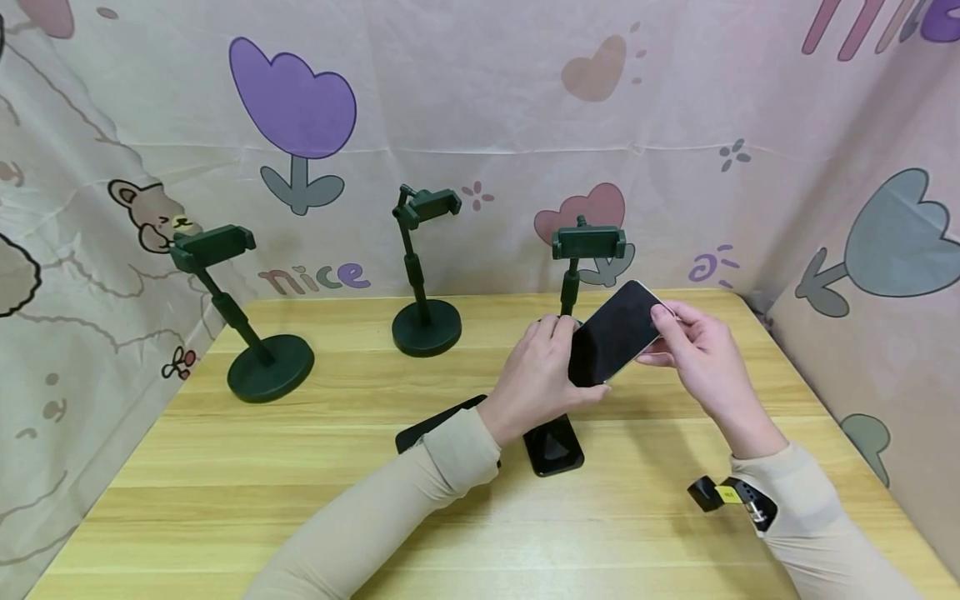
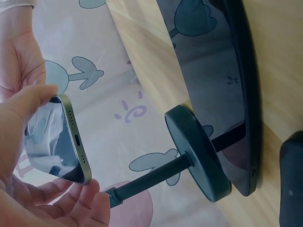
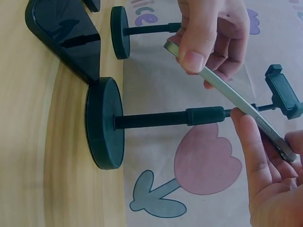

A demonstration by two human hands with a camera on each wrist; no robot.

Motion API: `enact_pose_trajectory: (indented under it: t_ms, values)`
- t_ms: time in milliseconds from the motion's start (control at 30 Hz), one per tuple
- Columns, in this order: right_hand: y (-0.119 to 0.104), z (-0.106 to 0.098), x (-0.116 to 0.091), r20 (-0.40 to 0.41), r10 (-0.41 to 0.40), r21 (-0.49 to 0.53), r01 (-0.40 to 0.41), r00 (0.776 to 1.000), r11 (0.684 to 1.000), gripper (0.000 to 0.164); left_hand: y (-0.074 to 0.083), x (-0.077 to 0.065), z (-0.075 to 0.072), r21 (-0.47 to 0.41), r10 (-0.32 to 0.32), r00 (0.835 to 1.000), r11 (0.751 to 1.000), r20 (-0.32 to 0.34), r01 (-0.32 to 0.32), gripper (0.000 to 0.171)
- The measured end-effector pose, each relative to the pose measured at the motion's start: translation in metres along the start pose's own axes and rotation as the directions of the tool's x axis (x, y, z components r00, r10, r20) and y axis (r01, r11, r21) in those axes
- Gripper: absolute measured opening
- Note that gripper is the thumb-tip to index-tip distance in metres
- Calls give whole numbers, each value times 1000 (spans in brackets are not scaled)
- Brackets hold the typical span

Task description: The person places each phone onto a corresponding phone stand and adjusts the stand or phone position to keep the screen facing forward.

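Both hands hold a smartphone (image 1: 615, 333) with a dark screen and a pale metal edge, tilted above the table. My left hand (image 1: 536, 375) grips its lower left end, thumb along the near edge and fingers on the far one. My right hand (image 1: 708, 358) pinches the upper right end, thumb on the screen side. In the left wrist view the phone's bottom edge (image 2: 75, 139) shows a charging port. The right wrist view shows the phone's side (image 3: 232, 94) edge-on. Just behind the phone stands a dark green phone stand (image 1: 588, 242) with its holder upright.
A middle stand (image 1: 426, 329) and a left stand (image 1: 270, 367) of the same kind stand on the wooden table (image 1: 187, 483). One dark phone (image 1: 555, 450) lies below the left hand; another (image 1: 435, 425) is partly under the left forearm. A printed cloth hangs behind.
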State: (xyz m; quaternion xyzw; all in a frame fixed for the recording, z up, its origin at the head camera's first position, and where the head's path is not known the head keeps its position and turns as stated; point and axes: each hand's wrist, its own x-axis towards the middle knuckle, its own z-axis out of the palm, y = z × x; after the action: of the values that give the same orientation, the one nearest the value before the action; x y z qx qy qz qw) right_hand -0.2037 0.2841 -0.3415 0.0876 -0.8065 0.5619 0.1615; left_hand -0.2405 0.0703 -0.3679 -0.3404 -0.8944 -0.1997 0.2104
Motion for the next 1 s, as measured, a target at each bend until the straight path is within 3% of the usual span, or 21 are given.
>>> enact_pose_trajectory:
  t_ms: [167,367,467,567,700,800,1000]
  values:
    - [-2,0,2,-32,-78,-107,74,996,991,34,-2,2,-2,-54,17,998,998,62,-13,83]
    - [-4,-3,3,-24,-132,-163,126,991,979,27,-8,5,-6,-168,12,990,986,143,12,83]
    - [-6,-5,3,-15,-135,-171,131,991,977,27,-14,9,-13,-246,18,976,969,219,37,78]
    - [-9,-8,4,-13,-149,-187,144,989,972,25,-22,15,-23,-291,22,950,954,312,73,76]
    - [-13,-14,5,-6,-168,-182,164,986,969,23,-32,25,-31,-305,-12,934,944,358,129,72]
    - [-14,-17,7,-5,-185,-189,180,983,965,20,-39,33,-33,-307,-62,948,938,311,162,61]
    - [-15,-22,7,-17,-209,-264,197,978,944,18,-50,48,-33,-355,-124,985,921,118,159,42]
